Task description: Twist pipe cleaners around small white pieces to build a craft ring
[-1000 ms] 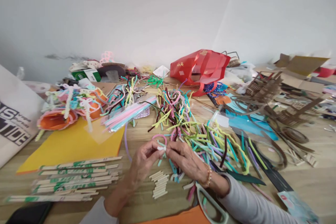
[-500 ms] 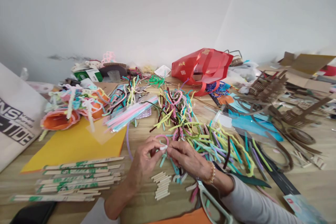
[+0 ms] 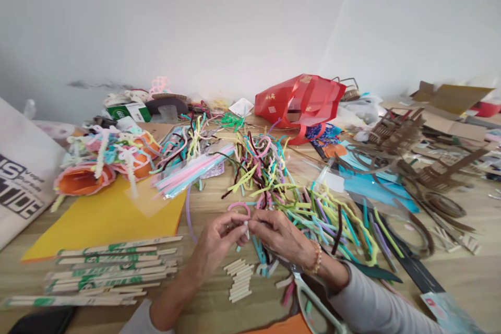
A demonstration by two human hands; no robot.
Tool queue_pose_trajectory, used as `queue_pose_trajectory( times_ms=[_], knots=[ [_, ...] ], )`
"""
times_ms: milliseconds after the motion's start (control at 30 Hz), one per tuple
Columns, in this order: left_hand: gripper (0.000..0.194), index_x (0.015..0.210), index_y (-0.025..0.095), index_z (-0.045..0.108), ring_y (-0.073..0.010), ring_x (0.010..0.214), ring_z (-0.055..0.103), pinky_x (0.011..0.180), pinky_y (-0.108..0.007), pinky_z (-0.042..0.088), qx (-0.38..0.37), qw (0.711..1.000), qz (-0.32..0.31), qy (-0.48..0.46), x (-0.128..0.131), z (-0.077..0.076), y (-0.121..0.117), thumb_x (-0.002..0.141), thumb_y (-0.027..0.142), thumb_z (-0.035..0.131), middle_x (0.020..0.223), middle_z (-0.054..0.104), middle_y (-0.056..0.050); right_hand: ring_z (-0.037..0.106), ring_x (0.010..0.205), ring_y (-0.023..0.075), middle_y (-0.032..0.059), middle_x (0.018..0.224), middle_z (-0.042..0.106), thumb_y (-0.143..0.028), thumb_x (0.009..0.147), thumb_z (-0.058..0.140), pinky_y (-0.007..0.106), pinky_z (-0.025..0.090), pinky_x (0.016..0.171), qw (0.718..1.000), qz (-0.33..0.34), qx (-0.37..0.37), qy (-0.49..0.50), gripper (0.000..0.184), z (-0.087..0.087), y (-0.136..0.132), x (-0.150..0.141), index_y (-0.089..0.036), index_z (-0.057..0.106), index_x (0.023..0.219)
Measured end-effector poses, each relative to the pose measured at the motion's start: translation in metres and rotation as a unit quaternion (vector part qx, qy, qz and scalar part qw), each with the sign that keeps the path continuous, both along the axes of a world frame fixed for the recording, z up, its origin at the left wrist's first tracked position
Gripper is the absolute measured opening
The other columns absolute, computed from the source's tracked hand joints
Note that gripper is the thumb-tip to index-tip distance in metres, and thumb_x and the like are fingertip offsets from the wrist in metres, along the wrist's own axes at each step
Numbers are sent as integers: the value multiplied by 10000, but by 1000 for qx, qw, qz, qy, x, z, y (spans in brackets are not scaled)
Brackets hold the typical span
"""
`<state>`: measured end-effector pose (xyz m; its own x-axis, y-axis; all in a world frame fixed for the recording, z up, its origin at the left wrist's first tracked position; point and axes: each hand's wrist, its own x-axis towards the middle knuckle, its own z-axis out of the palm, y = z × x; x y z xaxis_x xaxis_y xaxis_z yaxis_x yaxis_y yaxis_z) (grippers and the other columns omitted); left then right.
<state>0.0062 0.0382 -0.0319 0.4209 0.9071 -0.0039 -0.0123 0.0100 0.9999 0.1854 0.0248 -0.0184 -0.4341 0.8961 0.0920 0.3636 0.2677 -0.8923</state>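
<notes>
In the middle of the head view, my left hand (image 3: 219, 240) and my right hand (image 3: 281, 237) meet fingertip to fingertip, both closed in a pinch. A small white piece (image 3: 246, 224), perhaps fuzzy stem, shows between them; its ends are hidden by the fingers. Just behind the fingers is a pink pipe cleaner loop (image 3: 239, 205) on the table. Below the hands lie several short cut wooden sticks (image 3: 240, 281). Scissors (image 3: 313, 300) with pale handles rest under my right wrist, their blades partly hidden. Many coloured pipe cleaners (image 3: 313, 209) are heaped beside my right hand.
Paper-wrapped chopsticks (image 3: 113, 266) and yellow sheets (image 3: 105, 214) lie at left, near orange craft pieces (image 3: 84, 180) and a white bag (image 3: 23, 172). A red bag (image 3: 297, 102) stands behind the heap. Blue sheets (image 3: 383, 182) and brown woven pieces (image 3: 399, 130) fill the right.
My fingertips have shifted slightly and the white piece sits lower, showing less sideways than before. Both hands stay pinched together, and the view has turned a little.
</notes>
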Motion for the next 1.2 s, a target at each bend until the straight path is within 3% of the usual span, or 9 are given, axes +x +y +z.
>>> queue_pose_trajectory(
  times_ms=[167, 267, 367, 533, 767, 1033, 1200],
  knots=[
    [145, 833, 127, 644, -137, 601, 602, 603, -252, 505, 25, 1000, 17, -4, -2, -5, 1, 795, 261, 603, 663, 664, -30, 436, 479, 80, -26, 554, 489, -481, 923, 371, 189, 343, 467, 992, 3, -96, 82, 433, -5, 3, -1, -152, 571, 725],
    [102, 813, 135, 637, -137, 625, 614, 626, -247, 509, 72, 995, 60, 31, -2, -3, 1, 799, 231, 605, 697, 665, -30, 471, 460, 83, -17, 556, 518, -551, 875, 418, 190, 376, 441, 974, -18, -177, 142, 470, -8, 4, -4, -147, 589, 705],
    [62, 784, 146, 639, -149, 695, 631, 648, -243, 513, 178, 977, 105, 59, -2, -1, -1, 801, 190, 599, 751, 659, -38, 481, 422, 75, -12, 542, 535, -552, 835, 482, 175, 371, 392, 942, -27, -268, 200, 463, -10, 3, -8, -127, 612, 706],
    [81, 786, 166, 639, -158, 795, 649, 725, -251, 517, 358, 917, 164, 69, 2, 3, -9, 791, 99, 595, 802, 677, -43, 516, 424, 64, 8, 581, 579, -466, 823, 548, 146, 393, 376, 882, 10, -373, 287, 400, -12, 0, -11, -79, 645, 800],
    [152, 825, 178, 630, -141, 782, 657, 709, -237, 523, 419, 890, 165, 75, 4, 5, -14, 785, 37, 592, 850, 689, -40, 592, 592, 86, 20, 734, 610, -272, 773, 681, 140, 488, 446, 813, 25, -418, 405, 188, -8, 2, -8, -123, 596, 849],
    [190, 837, 156, 618, -131, 777, 645, 708, -225, 523, 472, 864, 154, 85, 4, 5, -14, 750, -12, 611, 830, 661, -46, 557, 569, 54, -16, 686, 572, -157, 717, 734, 120, 504, 462, 821, 35, -387, 419, 199, -11, 3, -5, -115, 616, 873],
    [176, 836, 162, 616, -138, 778, 649, 707, -231, 527, 465, 867, 157, 87, 5, 3, -15, 760, 4, 598, 819, 659, -44, 513, 500, 32, -32, 649, 560, -157, 683, 756, 107, 473, 429, 839, 22, -358, 409, 207, -12, 3, -6, -116, 620, 833]
  ],
)
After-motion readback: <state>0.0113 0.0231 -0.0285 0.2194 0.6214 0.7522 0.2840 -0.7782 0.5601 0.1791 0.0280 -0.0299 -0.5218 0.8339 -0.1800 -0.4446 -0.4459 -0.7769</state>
